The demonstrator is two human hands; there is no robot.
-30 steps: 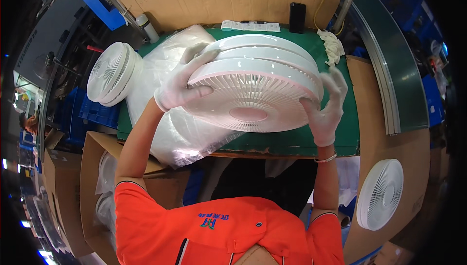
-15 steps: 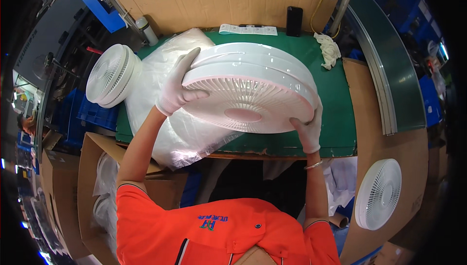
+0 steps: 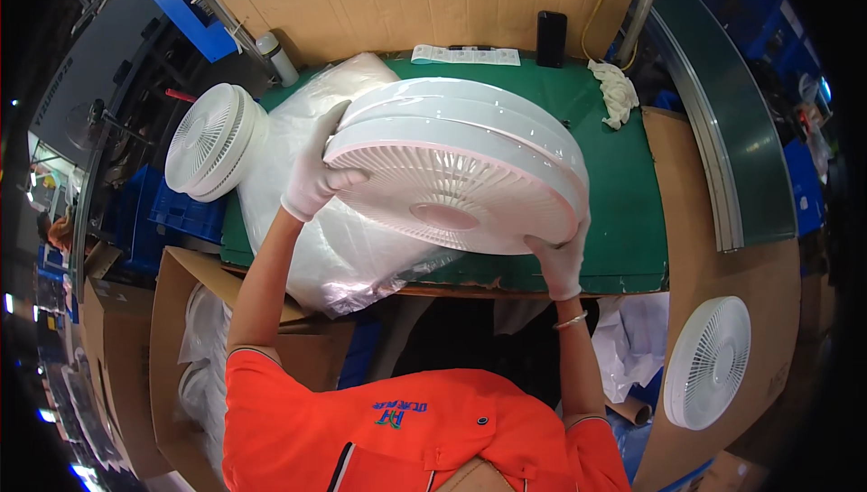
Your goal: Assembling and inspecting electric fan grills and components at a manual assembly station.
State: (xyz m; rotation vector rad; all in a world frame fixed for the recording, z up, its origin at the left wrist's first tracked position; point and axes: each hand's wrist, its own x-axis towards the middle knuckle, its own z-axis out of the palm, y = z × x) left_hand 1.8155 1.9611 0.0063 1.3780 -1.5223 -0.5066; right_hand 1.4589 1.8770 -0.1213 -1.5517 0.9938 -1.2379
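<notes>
Between my two white-gloved hands is a large round white fan head (image 3: 452, 153), tilted so its slatted grille and plain central disc face me. My left hand (image 3: 316, 171) grips its left rim, thumb on the grille side and fingers over the outer wall. At the lower right, my right hand (image 3: 562, 257) is closed on the rim, its thumb on the grille edge and the other fingers partly hidden behind. Underneath and to the left, a stack of clear plastic bags (image 3: 312, 239) lies on the green tabletop (image 3: 623, 212).
Another white fan head (image 3: 212, 144) stands at the left by a blue crate (image 3: 185, 212). A further white grille piece (image 3: 709, 363) rests against cardboard at right. Along the back are a bottle (image 3: 276, 59), a paper strip (image 3: 465, 56), a black phone (image 3: 551, 39) and a white rag (image 3: 612, 93).
The fan head has shifted slightly left and its right side has dipped, with both hands moving along and keeping their grip.
</notes>
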